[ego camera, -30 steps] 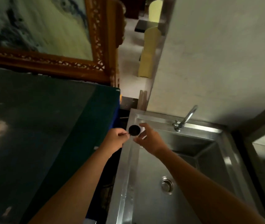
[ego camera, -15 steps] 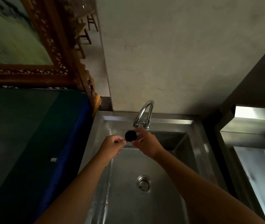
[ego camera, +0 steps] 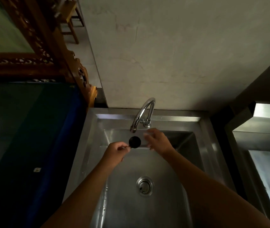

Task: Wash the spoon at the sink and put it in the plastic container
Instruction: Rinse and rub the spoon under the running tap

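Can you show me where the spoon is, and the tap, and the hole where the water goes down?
spoon [ego camera: 134,142]: head view, on its dark round bowl.
tap [ego camera: 141,115]: head view, on the curved spout.
drain [ego camera: 144,186]: head view, on the metal strainer in the sink floor.

My arms are bare from the bottom edge of the view right up to the wrists: no sleeve or cuff shows on either one. My left hand [ego camera: 117,153] wears nothing, no glove, ring or band that I can see. My right hand [ego camera: 158,142] is bare too, and its fingertips [ego camera: 147,137] smear into a pale blur (so I cannot tell any fine detail there). Both wrists are plain, no watch or strap. The forearms look smooth and broad near the camera, narrowing toward the hands.
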`<state>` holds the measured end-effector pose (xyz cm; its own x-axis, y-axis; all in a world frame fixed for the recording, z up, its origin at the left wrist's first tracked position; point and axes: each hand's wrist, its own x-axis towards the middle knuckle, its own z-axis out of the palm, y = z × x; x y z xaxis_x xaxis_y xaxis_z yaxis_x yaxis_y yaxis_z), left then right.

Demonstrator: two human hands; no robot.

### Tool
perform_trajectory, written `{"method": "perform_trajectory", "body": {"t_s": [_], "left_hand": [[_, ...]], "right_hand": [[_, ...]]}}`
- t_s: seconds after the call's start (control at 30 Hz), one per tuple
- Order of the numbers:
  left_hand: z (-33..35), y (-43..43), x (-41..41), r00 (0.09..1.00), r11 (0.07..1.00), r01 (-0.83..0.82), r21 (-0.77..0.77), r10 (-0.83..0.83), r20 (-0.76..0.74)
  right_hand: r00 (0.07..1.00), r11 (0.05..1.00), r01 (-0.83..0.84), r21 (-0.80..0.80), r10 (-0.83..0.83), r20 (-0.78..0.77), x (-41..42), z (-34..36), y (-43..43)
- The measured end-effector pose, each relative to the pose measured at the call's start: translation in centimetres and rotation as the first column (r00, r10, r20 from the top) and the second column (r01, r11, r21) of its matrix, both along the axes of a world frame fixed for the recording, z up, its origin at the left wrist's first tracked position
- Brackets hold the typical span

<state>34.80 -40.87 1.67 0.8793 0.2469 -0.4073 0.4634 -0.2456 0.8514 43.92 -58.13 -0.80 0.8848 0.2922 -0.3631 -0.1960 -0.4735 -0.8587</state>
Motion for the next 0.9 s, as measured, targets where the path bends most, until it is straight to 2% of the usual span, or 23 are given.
{"method": "perform_trajectory", "body": {"t_s": [0.13,0.23,0.37,0.5,0.63,0.9], "left_hand": [[-2.4,0.7,0.8,0.999,0.999,-0.037,-0.026,0.037,0.000],[-3.5,0.9,1.2,1.000,1.000,-0.026,-0.014,0.026,0.000],[-4.3,1.1,2.2,1.000,1.000,-0.017,-0.019,0.017,0.008],[-4.6,1.4,3.1,1.000,0.999,-0.015,-0.034,0.015,0.008],[-4.9,1.6,4.0,0.999,0.998,-0.037,-0.056,0.038,0.018],[-5.6,1.7,4.4,0.999,0.996,-0.031,-0.083,0.033,0.021]], "right_hand": [[0.987,0.981,0.158,-0.109,-0.154,0.047,4.0,-2.6,0.8],[0.969,0.965,0.248,-0.090,-0.249,0.003,6.5,-3.8,1.7],[0.961,0.958,0.273,-0.092,-0.275,-0.019,8.3,-4.5,3.0],[0.975,0.968,0.218,-0.122,-0.210,0.073,10.1,-4.5,4.2],[0.979,0.972,0.195,-0.133,-0.186,0.081,11.4,-5.5,4.7],[0.946,0.946,0.323,-0.041,-0.320,0.060,11.1,-7.6,5.1]]}}
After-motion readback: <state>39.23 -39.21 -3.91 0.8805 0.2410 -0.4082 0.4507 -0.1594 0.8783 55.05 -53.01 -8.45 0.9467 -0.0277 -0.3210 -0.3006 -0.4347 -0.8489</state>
